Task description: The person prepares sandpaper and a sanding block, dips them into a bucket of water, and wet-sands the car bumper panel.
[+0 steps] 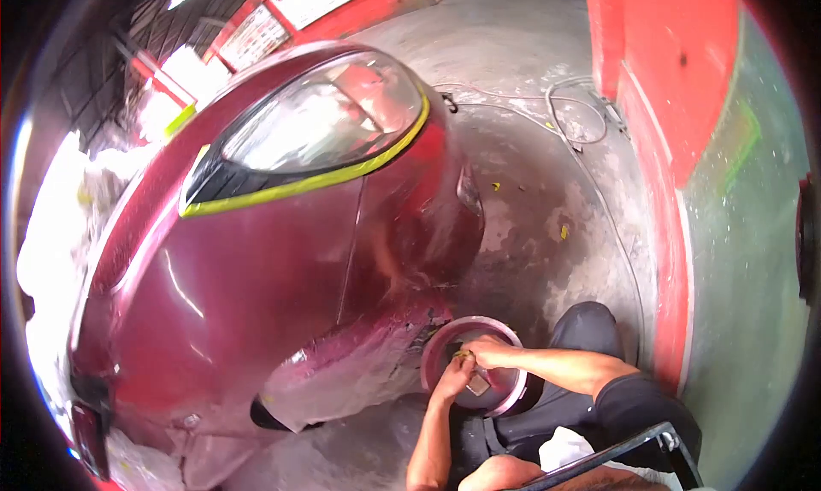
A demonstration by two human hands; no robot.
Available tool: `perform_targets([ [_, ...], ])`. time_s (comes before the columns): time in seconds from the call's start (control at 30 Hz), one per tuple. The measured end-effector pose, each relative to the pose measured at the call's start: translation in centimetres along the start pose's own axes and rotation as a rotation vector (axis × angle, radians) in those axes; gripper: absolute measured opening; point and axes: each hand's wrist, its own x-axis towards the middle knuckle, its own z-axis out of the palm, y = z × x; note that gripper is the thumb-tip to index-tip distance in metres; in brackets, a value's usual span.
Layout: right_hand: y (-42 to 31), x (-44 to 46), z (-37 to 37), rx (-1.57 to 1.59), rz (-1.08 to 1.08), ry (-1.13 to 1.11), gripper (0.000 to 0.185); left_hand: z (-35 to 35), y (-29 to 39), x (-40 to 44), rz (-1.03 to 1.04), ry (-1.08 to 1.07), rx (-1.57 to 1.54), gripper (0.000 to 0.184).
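Both of my hands meet over a round reddish bucket (pixel 516 399) beside the car. My left hand (pixel 456 375) is closed, its fingers bent inward at the bucket's left side. My right hand (pixel 489 351) reaches in from the right, also closed and touching the left. A small yellowish bit (pixel 463 354) shows between the fingers, too small to name. Just below the hands, inside the bucket, a pale rectangular piece (pixel 478 383) is visible; whether a hand touches it I cannot tell. The dark red car (pixel 256 269) has a dull, scuffed lower bumper corner near the bucket.
Yellow-green tape (pixel 299 186) edges the car's headlight (pixel 329 115). A hose or cable (pixel 599 192) runs along the concrete floor (pixel 513 55) by the red and green wall (pixel 667 89). White sheeting (pixel 56 251) covers the car's far left side. My bent knee (pixel 586 324) is beside the bucket.
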Motion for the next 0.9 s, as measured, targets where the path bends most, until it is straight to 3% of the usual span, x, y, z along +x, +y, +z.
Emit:
perform_targets([
  [0.07,4.4,2.2,4.9,-0.305,-0.257,0.298,0.041,-1.3,0.9,-1.7,0.192,0.282,0.455,0.041],
  [0.13,2.1,0.1,5.7,-0.472,0.119,-0.096,0.045,-2.7,4.3,-3.0,0.147,0.448,0.526,0.042],
  [0.2,7.0,0.8,11.3,-0.619,0.029,-0.169,0.036,-4.0,4.4,-2.4,0.065,0.418,0.61,0.05],
  [0.27,5.0,-0.2,9.4,-0.626,0.168,-0.454,0.028,-5.7,-0.9,-0.4,0.261,0.555,0.87,0.063],
  [0.3,5.0,-0.1,9.2,-0.616,0.163,-0.448,0.028,-6.4,-4.2,0.9,0.241,0.441,0.924,0.073],
  [0.37,5.3,0.2,8.8,-0.457,0.276,-0.471,0.026,-6.2,-8.0,2.5,0.259,0.471,0.952,0.068],
  [0.43,5.5,0.4,7.9,-0.464,0.211,-0.48,0.027,-6.9,-8.1,3.2,0.27,0.505,0.976,0.064],
  [0.5,6.4,0.9,8.7,-0.473,0.104,-0.483,0.027,-8.0,-6.1,4.0,0.072,0.315,0.863,0.055],
  [0.53,5.0,0.7,7.7,-0.468,0.089,-0.487,0.027,-8.3,-6.3,4.0,0.059,0.324,0.869,0.055],
  [0.6,0.3,-0.6,2.7,-0.123,0.072,-0.216,0.021,-8.5,-7.2,4.8,0.073,0.401,0.871,0.05],
  [0.67,-0.4,0.4,3.4,-0.054,0.007,-0.192,0.017,-8.2,-7.9,5.5,0.064,0.415,0.861,0.05],
  [0.8,-0.1,0.0,7.1,-0.182,-0.113,-0.032,0.019,-7.7,-8.8,5.6,0.103,0.475,0.809,0.05],
  [0.9,3.3,-0.8,11.3,-0.569,-0.064,-0.316,0.02,-8.0,-10.0,5.9,0.075,0.436,0.768,0.051],
])
